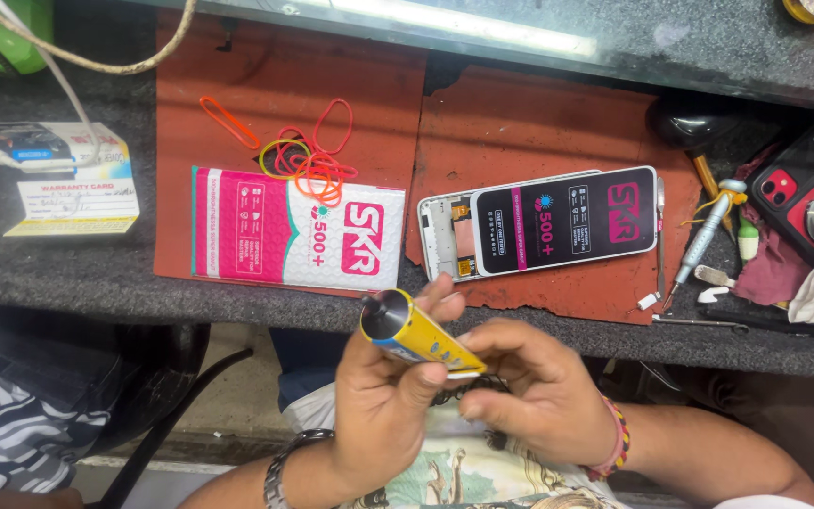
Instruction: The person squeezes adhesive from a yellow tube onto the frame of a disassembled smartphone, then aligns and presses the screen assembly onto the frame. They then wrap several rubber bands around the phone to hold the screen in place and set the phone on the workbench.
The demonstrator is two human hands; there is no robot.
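Yellow glue tube [418, 336] sits at 6 o'clock below the table [68, 273] edge, left hand [383, 396] wrapped tight round it, right hand [529, 386] pinching its tail end. Squeeze too hard and glue could probably spurt onto the phone [544, 223] at 12.

Two bare forearms, no sleeves: the left hand [383, 391] wears a silver metal-link wristband [282, 468], the right hand [534, 386] a multicoloured beaded bracelet [614, 441]. Below the bracelet a pale printed shirt [463, 476] shows; above the wristband, blue trousers [305, 363].
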